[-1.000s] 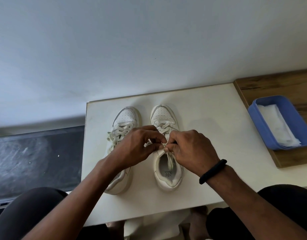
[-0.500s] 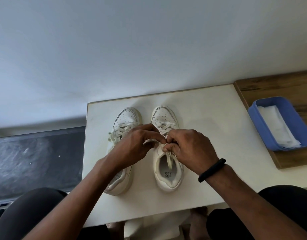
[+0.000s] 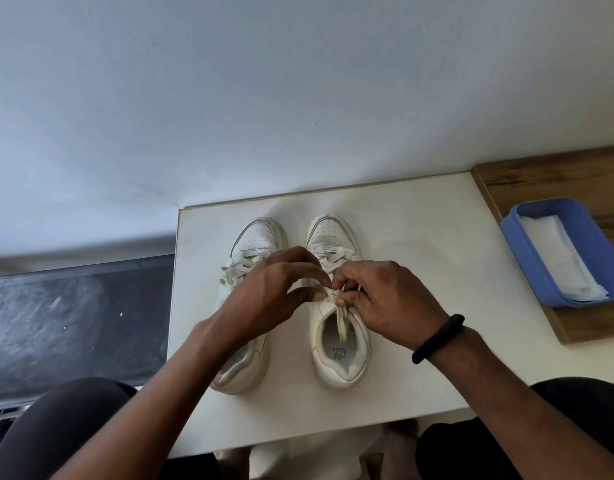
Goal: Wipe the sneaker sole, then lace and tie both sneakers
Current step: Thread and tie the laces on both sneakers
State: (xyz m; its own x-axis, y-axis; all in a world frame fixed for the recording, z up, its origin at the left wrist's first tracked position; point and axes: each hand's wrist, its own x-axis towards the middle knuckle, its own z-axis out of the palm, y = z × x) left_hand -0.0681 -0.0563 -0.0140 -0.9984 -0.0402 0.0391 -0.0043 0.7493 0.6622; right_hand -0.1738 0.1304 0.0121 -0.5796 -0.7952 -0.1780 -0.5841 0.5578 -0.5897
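Two white sneakers stand side by side on the white table [image 3: 419, 244], toes pointing away from me. The left sneaker [image 3: 253, 237] is laced, with a tied bow at its tongue partly hidden by my left arm. Over the throat of the right sneaker [image 3: 333, 372], both hands meet at its cream lace [image 3: 333, 292]. My left hand [image 3: 270, 292] pinches a loop of the lace from the left. My right hand [image 3: 392, 299], with a black wristband, pinches the lace from the right. One lace end [image 3: 342, 327] hangs into the shoe's opening.
A blue tray [image 3: 527, 261] holding white wipes [image 3: 568, 265] sits on a wooden board [image 3: 555, 174] at the right. A dark surface lies left of the table. My knees are at the table's near edge; a wall rises behind the table.
Both hands stay at the right sneaker's lace; my fingers have shifted slightly around the knot and the loop on the left has been drawn out a little. The sneakers have not moved.
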